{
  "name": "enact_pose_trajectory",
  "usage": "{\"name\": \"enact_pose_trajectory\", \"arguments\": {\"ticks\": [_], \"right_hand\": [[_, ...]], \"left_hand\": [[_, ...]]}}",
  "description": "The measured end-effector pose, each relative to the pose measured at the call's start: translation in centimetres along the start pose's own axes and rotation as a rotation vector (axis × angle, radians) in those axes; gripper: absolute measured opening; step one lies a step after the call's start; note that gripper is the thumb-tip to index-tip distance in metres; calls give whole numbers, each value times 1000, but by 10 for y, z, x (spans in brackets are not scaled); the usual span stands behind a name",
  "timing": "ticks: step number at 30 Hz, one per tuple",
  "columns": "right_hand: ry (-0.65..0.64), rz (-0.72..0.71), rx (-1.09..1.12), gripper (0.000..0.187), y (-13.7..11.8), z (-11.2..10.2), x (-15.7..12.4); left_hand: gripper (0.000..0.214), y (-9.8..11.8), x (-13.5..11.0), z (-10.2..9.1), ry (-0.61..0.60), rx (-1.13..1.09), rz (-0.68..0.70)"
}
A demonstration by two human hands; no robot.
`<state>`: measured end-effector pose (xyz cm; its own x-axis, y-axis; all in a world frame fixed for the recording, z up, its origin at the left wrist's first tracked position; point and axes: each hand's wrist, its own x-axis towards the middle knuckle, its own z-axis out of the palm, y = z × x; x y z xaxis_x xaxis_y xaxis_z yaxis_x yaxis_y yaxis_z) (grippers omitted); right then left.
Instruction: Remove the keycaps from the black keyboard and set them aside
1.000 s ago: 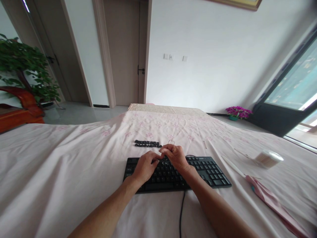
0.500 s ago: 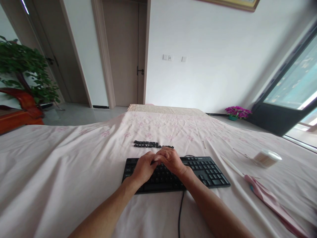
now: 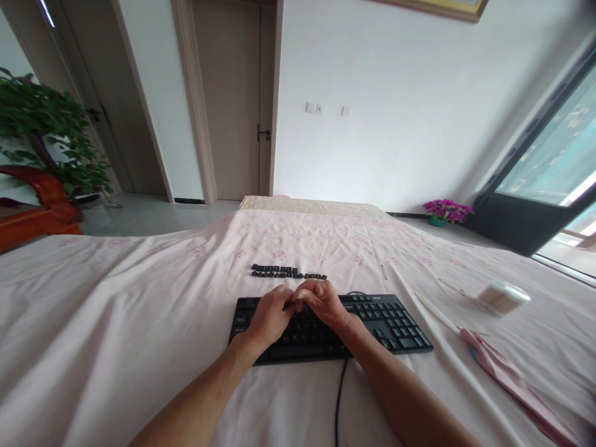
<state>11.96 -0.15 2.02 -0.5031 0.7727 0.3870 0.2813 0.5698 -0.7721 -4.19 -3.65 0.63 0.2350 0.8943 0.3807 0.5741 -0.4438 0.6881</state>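
Note:
A black keyboard [image 3: 386, 323] lies on the pink floral cloth, its cable running toward me. Over its upper middle, my left hand [image 3: 272, 315] is closed, thumb and finger pinched near the keys; a small dark thing shows at the fingertips, too hidden to name. My right hand [image 3: 321, 301] touches the left, fingers curled and closed together. A thin wire loop [image 3: 315, 274] pokes out above its knuckles. Just beyond the keyboard, loose black keycaps [image 3: 274, 271] stand in two rows.
To the right are a clear round tub of cotton swabs [image 3: 503, 298], a single swab [image 3: 454, 287] and a pink cloth strip [image 3: 507, 372] with a white stick by it. A small white stick [image 3: 384, 271] lies behind the keyboard. The cloth [image 3: 139, 323] is wrinkled.
My right hand has shifted slightly and its fingers have turned, so the wire loop and more keycaps show behind it. My left hand stays nearly still.

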Motion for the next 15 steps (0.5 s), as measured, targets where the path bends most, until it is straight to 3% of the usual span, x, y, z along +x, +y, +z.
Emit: {"name": "enact_pose_trajectory", "arguments": {"ticks": [6, 15], "right_hand": [[45, 45, -282, 34, -4, -9, 0], [82, 77, -105, 23, -10, -5, -3]], "left_hand": [[23, -4, 1, 2, 5, -48, 7], [23, -3, 0, 3, 20, -55, 10]]}}
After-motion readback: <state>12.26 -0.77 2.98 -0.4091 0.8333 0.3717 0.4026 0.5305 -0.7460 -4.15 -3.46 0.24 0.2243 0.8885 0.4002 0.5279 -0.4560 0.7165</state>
